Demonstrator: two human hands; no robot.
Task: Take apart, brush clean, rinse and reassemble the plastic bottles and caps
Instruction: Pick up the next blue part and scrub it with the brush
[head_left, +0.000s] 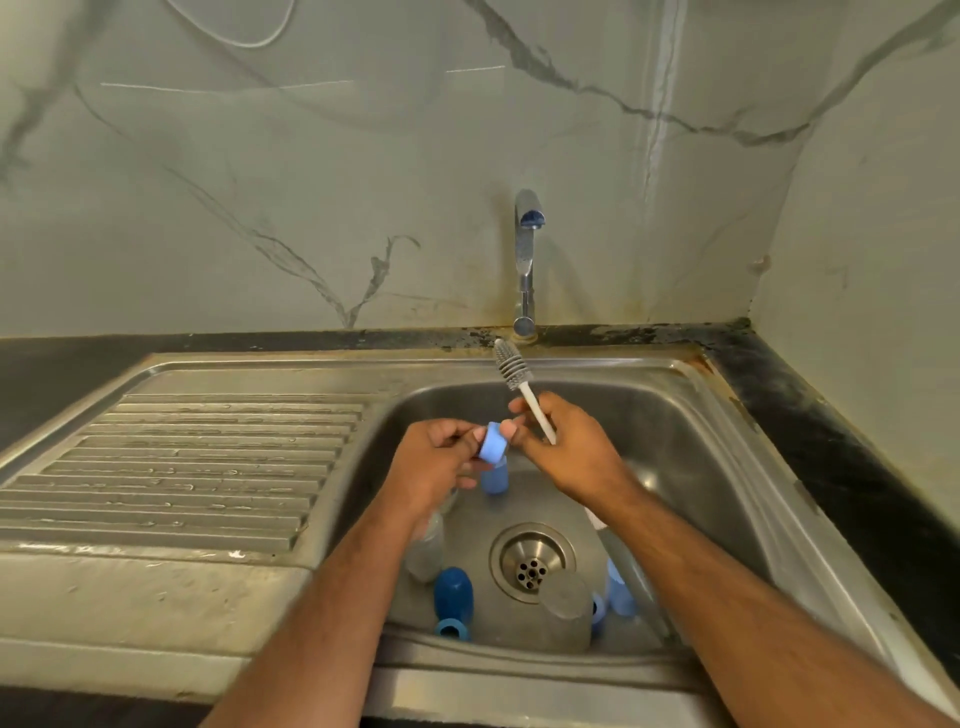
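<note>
I am seeing the left hand (434, 457) pinching a blue cap (493, 443) over the sink (691, 415); at three o'clock the right hand (566, 447) is gripping the brush (511, 371). Bottles (426, 545) and caps are lying below, apart, so rinsing and reassembly remain.

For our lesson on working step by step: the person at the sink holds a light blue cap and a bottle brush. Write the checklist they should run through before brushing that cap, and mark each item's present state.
1. Cap held firmly: the left hand pinches the light blue cap over the sink basin. Ok.
2. Brush in hand: the right hand grips the bottle brush by its handle. Ok.
3. Brush head aimed at the cap: it points up and away, towards the tap. Not ok.
4. Water running for the rinse: no stream shows at the tap. Not ok.
5. Drain uncovered: ok.
6. Cap dirty inside: cannot tell.
</note>
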